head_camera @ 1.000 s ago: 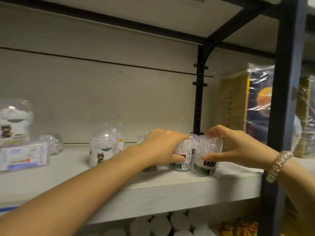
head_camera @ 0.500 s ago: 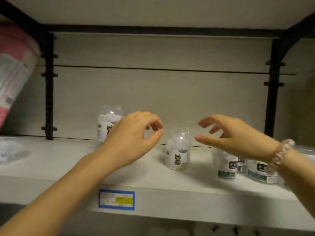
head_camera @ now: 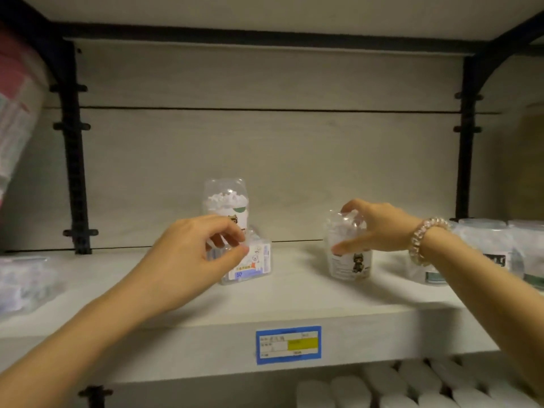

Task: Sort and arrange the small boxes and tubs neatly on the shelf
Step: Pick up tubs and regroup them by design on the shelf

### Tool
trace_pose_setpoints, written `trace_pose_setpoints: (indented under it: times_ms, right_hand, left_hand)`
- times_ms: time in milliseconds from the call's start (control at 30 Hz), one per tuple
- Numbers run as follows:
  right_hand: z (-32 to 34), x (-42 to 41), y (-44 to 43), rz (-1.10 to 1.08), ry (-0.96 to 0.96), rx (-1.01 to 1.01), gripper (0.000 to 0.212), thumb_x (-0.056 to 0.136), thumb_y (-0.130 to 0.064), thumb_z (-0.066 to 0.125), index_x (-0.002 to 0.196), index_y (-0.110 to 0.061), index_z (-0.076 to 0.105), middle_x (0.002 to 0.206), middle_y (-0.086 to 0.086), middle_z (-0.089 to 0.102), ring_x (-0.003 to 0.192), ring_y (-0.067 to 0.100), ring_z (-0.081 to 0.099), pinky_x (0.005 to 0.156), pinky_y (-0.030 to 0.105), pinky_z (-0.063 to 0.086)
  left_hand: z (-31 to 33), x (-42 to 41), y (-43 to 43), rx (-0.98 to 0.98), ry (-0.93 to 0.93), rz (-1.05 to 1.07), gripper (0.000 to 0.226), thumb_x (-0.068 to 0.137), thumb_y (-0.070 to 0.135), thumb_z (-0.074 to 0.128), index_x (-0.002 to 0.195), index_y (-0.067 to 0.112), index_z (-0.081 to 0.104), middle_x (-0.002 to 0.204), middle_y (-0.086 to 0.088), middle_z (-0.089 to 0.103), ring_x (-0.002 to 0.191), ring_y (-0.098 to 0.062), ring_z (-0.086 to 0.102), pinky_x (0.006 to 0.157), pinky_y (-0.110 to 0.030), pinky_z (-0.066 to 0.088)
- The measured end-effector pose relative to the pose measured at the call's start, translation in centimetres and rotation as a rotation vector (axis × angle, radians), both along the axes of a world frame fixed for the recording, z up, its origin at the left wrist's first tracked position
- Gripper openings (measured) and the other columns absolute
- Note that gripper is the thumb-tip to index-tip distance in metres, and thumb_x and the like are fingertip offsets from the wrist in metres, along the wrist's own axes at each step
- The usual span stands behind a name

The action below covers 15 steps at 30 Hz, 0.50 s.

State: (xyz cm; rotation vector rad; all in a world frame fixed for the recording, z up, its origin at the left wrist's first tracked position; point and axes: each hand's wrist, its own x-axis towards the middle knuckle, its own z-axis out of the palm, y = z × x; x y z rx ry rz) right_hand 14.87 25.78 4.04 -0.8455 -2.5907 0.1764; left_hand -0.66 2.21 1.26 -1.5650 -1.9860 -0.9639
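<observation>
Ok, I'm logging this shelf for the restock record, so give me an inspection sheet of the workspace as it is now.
Surface: pale wood-grain shelf, blue price label on its front edge.
Job's things: clear domed tub with cartoon label; taller clear tub of white swabs behind a small clear box with blue print; white-labelled tubs at right.
Clutter: clear packets at left.
Grippers: left hand at the small box; right hand grasping the domed tub.
Cables: nothing seen.
Surroundings: black metal uprights; white rolls on the shelf below.

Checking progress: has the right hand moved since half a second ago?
Yes. The right hand has closed onto the cat-label tub on the shelf; before, it hovered open.
</observation>
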Motion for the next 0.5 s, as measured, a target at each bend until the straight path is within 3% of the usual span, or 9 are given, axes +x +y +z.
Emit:
trace_pose_setpoints:
  times_ms: [67,200,267,400,500]
  right_hand:
    - [0.7,0.8,-0.7,0.065,0.080,-0.072,0.074,0.066,-0.048,0.072,0.129,-0.027,0.039,0.118,0.002,0.055,0.096,0.020,0.057,0.082,0.031,0.048]
    - [2.4,2.0,-3.7,0.307,0.254,-0.294,0.061,0.055,-0.048,0.070,0.110,-0.040,0.045,0.110,-0.011,0.056,0.093,0.009,0.060,0.072,0.022,0.049]
    - [2.8,2.2,-5.2,0.403,0.246,-0.368,0.052,0.053,-0.048,0.068,0.100,-0.046,0.046,0.106,-0.018,0.056,0.093,0.004,0.060,0.072,0.021,0.048]
    - [2.9,1.9,-6.6,0.517,0.235,-0.350,0.070,0.052,-0.046,0.070,0.119,-0.036,0.049,0.115,-0.012,0.060,0.095,0.007,0.065,0.077,0.022,0.053]
    - [3.1,2.0,-6.4,0.494,0.212,-0.328,0.068,0.060,-0.057,0.057,0.124,-0.034,0.048,0.118,-0.013,0.058,0.099,0.008,0.063,0.083,0.028,0.053]
  left_hand:
    - [0.0,-0.2,0.5,-0.010,-0.138,-0.077,0.014,0.077,0.037,0.068,0.088,0.028,0.067,0.083,0.015,0.068,0.086,0.000,0.060,0.072,-0.016,0.049]
    - [0.2,0.5,3.0,-0.102,-0.411,-0.216,0.073,0.052,0.069,0.063,0.115,0.033,0.058,0.111,0.019,0.063,0.101,0.002,0.060,0.091,-0.024,0.050]
    - [0.3,1.5,4.1,-0.178,-0.511,-0.304,0.089,0.049,0.072,0.066,0.127,0.033,0.051,0.122,0.018,0.060,0.110,0.000,0.058,0.098,-0.031,0.048]
    - [0.1,3.0,4.9,-0.202,-0.672,-0.480,0.068,0.057,0.061,0.074,0.117,0.032,0.059,0.111,0.009,0.070,0.105,-0.010,0.065,0.099,-0.039,0.047]
    - [-0.2,3.3,4.5,-0.182,-0.785,-0.521,0.060,0.064,0.046,0.076,0.118,0.023,0.060,0.108,0.004,0.072,0.101,-0.011,0.067,0.095,-0.030,0.050]
